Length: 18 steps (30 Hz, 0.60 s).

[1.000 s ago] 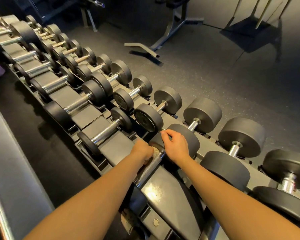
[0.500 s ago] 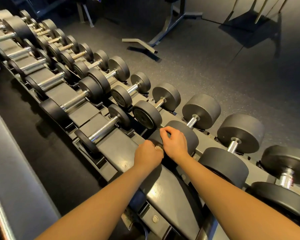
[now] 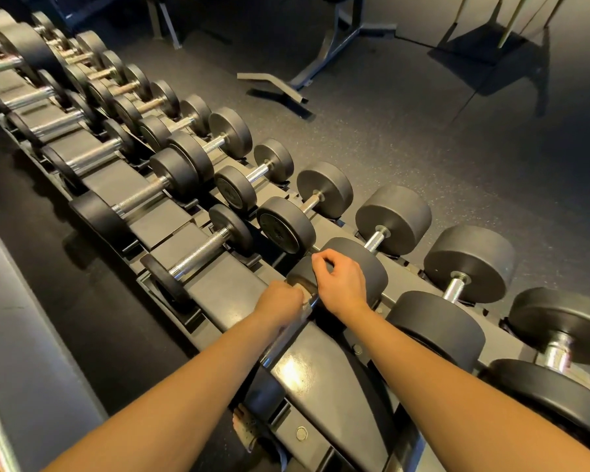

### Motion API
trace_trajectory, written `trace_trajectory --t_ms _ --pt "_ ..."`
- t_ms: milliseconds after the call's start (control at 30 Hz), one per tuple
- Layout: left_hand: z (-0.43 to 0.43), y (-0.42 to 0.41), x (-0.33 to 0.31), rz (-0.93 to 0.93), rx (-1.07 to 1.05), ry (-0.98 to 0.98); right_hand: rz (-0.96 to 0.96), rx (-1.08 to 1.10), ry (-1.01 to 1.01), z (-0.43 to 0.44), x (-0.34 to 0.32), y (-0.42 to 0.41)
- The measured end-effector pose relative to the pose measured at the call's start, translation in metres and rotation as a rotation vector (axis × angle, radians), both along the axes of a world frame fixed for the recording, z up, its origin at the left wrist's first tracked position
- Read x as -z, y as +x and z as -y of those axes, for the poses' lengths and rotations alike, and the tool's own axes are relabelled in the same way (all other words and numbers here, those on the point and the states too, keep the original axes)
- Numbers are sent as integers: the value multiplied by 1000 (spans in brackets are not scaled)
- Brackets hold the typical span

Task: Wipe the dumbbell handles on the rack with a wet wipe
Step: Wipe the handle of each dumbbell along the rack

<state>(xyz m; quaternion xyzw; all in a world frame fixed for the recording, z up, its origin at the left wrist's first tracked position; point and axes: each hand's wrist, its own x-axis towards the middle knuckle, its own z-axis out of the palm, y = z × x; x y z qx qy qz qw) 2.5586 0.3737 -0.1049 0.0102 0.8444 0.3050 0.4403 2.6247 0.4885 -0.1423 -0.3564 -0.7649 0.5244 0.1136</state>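
- The left hand (image 3: 280,301) is curling tightly around the wet wipe (image 3: 303,294), pressing it on the dumbbell handle (image 3: 286,338) in the near row of the rack (image 3: 225,287).
- The right hand (image 3: 341,284) is arching, its fingers gripping the dumbbell head (image 3: 372,267).

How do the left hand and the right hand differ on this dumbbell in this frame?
The left hand grips a white wet wipe round the chrome handle; the right hand holds no wipe. The left sits on the handle, the right curls over the black end weight. Both seem to touch the same dumbbell.
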Motion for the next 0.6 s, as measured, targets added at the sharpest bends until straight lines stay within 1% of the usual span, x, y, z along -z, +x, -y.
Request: trace_trajectory --t_ms 67,133,167,200,233,267,300,367,400,467,533,600 --pt "7 18 0 -410 325 -59 -5 2 4 0 1 0" --pt "11 36 -1 -769 616 -167 0 2 10 1 0 1" --pt "10 42 -3 -903 729 -212 3 2 9 0 0 0" --pt "8 47 -1 -991 837 -263 5 3 5 0 0 0" --pt "5 51 1 -1019 908 -311 6 6 1 0 0 0" --pt "1 51 4 -1007 924 -335 8 8 2 0 0 0" --pt "-1 49 6 -986 879 -331 10 9 6 0 1 0" --pt "1 40 11 -891 669 -251 12 6 6 0 2 0" --pt "3 35 16 -796 540 -193 12 5 3 1 1 0" --pt "6 22 21 -496 321 -69 21 8 5 0 0 -1" --pt "8 12 18 -234 186 46 31 7 16 0 0 -1" --pt "8 5 8 -41 89 112 31 4 20 0 0 0"
